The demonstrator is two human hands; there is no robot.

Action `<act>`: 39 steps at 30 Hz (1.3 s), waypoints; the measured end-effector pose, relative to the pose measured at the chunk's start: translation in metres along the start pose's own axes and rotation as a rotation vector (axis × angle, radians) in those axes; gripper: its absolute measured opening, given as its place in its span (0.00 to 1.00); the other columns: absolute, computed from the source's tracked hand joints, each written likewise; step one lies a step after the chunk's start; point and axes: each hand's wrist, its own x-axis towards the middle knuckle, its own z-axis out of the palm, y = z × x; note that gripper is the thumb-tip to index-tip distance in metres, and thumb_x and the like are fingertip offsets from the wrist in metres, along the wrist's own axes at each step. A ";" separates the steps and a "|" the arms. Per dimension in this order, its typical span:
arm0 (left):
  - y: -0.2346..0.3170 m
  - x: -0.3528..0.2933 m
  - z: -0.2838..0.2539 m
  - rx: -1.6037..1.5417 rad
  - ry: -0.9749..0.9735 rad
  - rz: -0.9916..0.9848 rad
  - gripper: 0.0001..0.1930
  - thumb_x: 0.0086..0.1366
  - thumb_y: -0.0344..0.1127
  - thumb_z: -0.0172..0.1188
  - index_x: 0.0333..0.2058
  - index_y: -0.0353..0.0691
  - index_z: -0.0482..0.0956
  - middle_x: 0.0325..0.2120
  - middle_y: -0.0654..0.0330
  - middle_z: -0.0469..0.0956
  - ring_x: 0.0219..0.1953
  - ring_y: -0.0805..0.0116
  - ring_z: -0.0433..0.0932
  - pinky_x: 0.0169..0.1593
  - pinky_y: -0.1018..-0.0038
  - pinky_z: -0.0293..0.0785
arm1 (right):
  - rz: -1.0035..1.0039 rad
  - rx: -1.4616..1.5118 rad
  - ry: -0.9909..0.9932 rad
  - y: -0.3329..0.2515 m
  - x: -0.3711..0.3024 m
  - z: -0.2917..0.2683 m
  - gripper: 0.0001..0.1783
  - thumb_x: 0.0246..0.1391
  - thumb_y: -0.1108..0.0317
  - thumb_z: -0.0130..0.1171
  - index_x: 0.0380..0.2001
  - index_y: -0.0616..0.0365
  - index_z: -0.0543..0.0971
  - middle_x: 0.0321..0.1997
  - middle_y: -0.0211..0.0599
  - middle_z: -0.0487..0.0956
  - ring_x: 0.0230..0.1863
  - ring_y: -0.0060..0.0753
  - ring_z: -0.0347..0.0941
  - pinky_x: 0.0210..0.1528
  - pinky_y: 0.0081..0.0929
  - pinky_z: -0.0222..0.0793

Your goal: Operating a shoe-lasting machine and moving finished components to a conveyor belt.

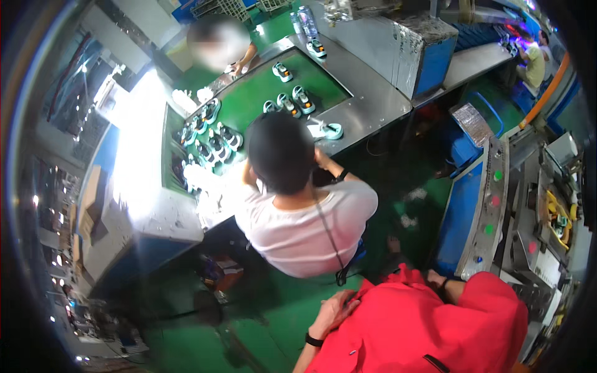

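Observation:
My left hand [334,312], with a dark band at its wrist, lies against the side of my red shirt [429,329]. Its fingers rest over the cloth and no separate object shows in it. On the other side, my right hand [433,278] is at the shirt's front edge, below a dark wristband. The shirt and arm partly hide its fingers, so I cannot tell whether it holds anything. Ahead of me a person in a white shirt [305,230] faces the work table, back toward me. Both my hands are apart from that person.
Several sneakers [283,72] stand on the table's green surface, framed by a metal edge [379,112]. Another person [217,43] is across it. To my right is a blue-sided machine with a button panel [491,205]. A box [227,273] sits on the green floor.

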 end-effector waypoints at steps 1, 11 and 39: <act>0.016 0.013 0.008 -0.103 -0.008 -0.039 0.22 0.65 0.48 0.58 0.49 0.37 0.74 0.43 0.47 0.79 0.44 0.46 0.78 0.46 0.60 0.74 | -0.088 -0.038 -0.046 -0.004 -0.030 -0.014 0.06 0.42 0.64 0.57 0.21 0.53 0.79 0.27 0.41 0.79 0.31 0.39 0.76 0.32 0.37 0.71; 0.124 0.136 0.040 0.069 -0.190 0.225 0.20 0.66 0.45 0.57 0.49 0.36 0.74 0.43 0.47 0.79 0.43 0.47 0.78 0.45 0.61 0.75 | -0.327 0.015 0.019 0.009 -0.144 -0.115 0.22 0.40 0.63 0.60 0.43 0.52 0.79 0.48 0.46 0.80 0.46 0.47 0.78 0.46 0.39 0.74; 0.292 0.383 0.009 -0.141 -0.494 0.347 0.21 0.65 0.43 0.59 0.50 0.32 0.75 0.43 0.48 0.79 0.44 0.54 0.79 0.46 0.62 0.73 | 0.783 1.237 0.269 0.065 -0.079 -0.136 0.18 0.60 0.57 0.50 0.41 0.58 0.82 0.35 0.54 0.81 0.40 0.40 0.80 0.42 0.35 0.73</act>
